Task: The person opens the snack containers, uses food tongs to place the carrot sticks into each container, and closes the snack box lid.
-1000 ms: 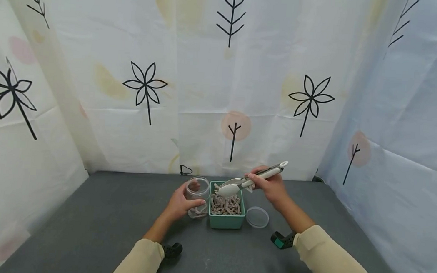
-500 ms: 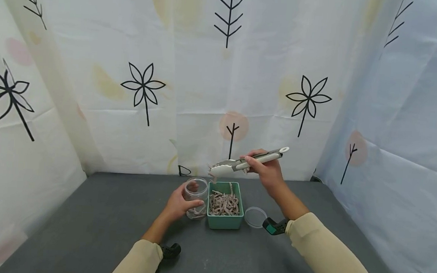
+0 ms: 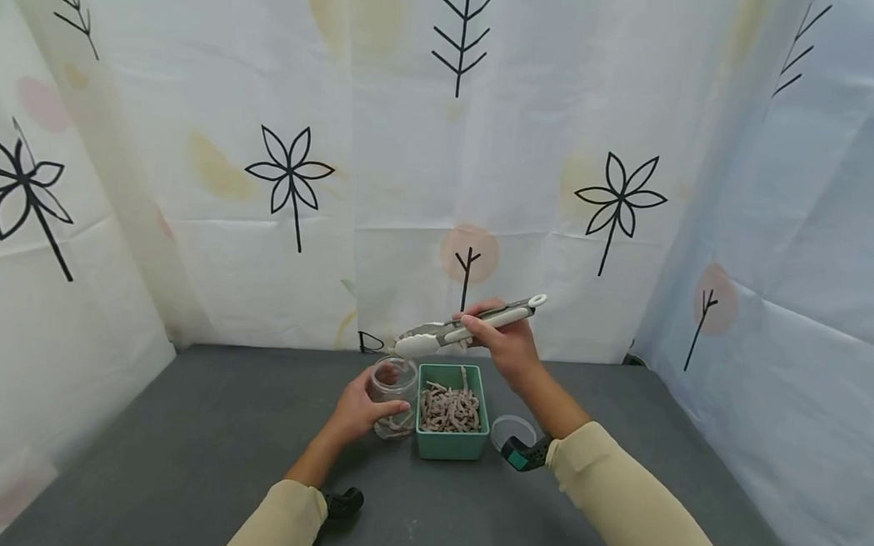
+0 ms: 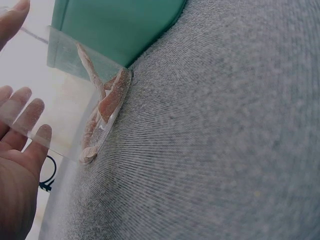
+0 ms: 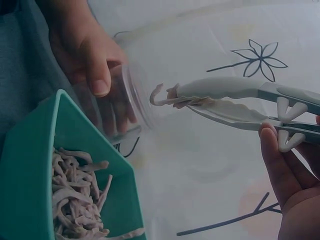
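Note:
My left hand (image 3: 355, 406) holds a clear plastic jar (image 3: 401, 392) upright on the table, fingers and thumb round its side. A few pale, dusty strips (image 4: 111, 100) lie in the jar's bottom in the left wrist view. Tongs with white tips (image 3: 416, 346) are gripped by my right hand (image 3: 506, 344), tilted with the tips over the jar's open mouth. Between those tips some curled greyish strips (image 5: 172, 95) are pinched, sticking out toward the jar. A green rectangular tub (image 3: 450, 449), right beside the jar, contains many more such strips (image 3: 449, 409).
A round clear lid (image 3: 510, 429) lies on the dark grey table (image 3: 246, 445) right of the tub, partly covered by the right wrist's black strap (image 3: 522, 455). White patterned cloth (image 3: 383, 178) hangs behind and at both sides.
The tongs have risen out of the tub with strips in their tips and moved left over the jar. My left hand and the jar have stayed in place.

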A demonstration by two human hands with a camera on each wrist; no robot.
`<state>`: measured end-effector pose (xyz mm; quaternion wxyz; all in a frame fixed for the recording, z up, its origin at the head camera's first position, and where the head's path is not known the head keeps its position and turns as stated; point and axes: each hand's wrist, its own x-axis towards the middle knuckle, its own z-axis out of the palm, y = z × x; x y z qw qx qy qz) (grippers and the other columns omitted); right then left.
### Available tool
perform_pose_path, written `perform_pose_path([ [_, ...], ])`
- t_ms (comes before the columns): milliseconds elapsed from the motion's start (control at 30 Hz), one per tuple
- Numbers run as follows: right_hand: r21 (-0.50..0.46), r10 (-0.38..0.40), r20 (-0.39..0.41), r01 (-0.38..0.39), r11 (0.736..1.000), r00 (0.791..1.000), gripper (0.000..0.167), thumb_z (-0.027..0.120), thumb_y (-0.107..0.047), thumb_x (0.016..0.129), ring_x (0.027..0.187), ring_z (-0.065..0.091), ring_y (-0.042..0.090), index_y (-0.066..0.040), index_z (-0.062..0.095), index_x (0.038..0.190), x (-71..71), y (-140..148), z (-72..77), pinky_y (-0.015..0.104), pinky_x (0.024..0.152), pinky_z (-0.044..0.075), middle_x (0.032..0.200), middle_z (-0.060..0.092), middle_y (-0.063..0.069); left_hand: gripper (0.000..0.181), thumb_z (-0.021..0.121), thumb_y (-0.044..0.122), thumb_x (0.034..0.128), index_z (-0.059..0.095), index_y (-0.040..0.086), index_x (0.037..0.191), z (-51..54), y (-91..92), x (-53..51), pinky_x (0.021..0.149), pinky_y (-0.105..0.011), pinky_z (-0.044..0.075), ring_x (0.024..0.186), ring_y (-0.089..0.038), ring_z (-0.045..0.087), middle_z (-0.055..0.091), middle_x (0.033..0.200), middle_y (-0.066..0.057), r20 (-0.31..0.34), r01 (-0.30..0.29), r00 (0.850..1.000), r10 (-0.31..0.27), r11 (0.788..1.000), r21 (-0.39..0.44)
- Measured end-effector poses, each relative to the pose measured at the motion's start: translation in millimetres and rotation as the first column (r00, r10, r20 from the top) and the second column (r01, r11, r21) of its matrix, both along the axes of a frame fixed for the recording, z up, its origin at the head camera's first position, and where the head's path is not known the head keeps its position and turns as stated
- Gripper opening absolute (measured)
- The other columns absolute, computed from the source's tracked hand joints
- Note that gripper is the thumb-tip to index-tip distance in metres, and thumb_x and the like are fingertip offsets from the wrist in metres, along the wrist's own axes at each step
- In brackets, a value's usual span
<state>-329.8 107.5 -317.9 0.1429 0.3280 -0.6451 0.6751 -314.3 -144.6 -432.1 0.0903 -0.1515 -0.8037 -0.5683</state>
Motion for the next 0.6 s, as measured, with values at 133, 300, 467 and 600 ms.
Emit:
perform_pose_path([
  [133,0.004,0.022,0.014,-0.022,1.000,1.000,0.016,0.064,0.001,0.092,0.087,0.070,0.025,0.012,0.060,0.103,1.6,-3,-2.8,0.033,0.067,0.056,0.105,0.064,0.032,0.069,0.084,0.013,0.0766,0.051,0.003,0.136,-17.1,-2.4,-14.4,0.091,-0.050,0.046,0.111,-0.029,0.058,0.061,0.123,-0.014,0.002,-0.037,0.999,0.037,0.999,-0.009],
  [300,0.030,0.033,0.005,-0.033,0.999,0.999,0.016,0.063,0.001,0.092,0.085,0.069,0.021,0.013,0.060,0.102,2.1,-5,-5.1,0.033,0.067,0.056,0.105,0.063,0.034,0.075,0.086,0.022,0.0754,0.049,0.004,0.138,-19.2,-3.2,-16.4,0.087,-0.046,0.048,0.107,-0.025,0.059,0.061,0.120,-0.009,0.011,-0.058,0.998,0.058,0.997,-0.041],
  [467,0.029,0.022,-0.007,-0.022,0.999,1.000,0.015,0.063,0.002,0.092,0.084,0.069,0.022,0.013,0.061,0.102,2.0,-5,-7.0,0.033,0.066,0.056,0.105,0.064,0.032,0.069,0.084,0.014,0.0777,0.050,0.002,0.137,-15.1,-1.7,-12.5,0.092,-0.050,0.045,0.111,-0.029,0.057,0.060,0.123,-0.017,0.017,-0.027,0.999,0.027,1.000,0.004],
  [600,0.027,0.021,-0.012,-0.021,0.999,1.000,0.017,0.063,0.001,0.093,0.087,0.068,0.034,0.013,0.061,0.103,1.3,-3,-7.2,0.035,0.067,0.056,0.105,0.064,0.032,0.066,0.082,0.007,0.0787,0.049,-0.005,0.135,-0.4,1.0,0.9,0.095,-0.055,0.042,0.116,-0.036,0.055,0.057,0.127,-0.025,0.003,0.009,1.000,-0.009,1.000,0.028],
])
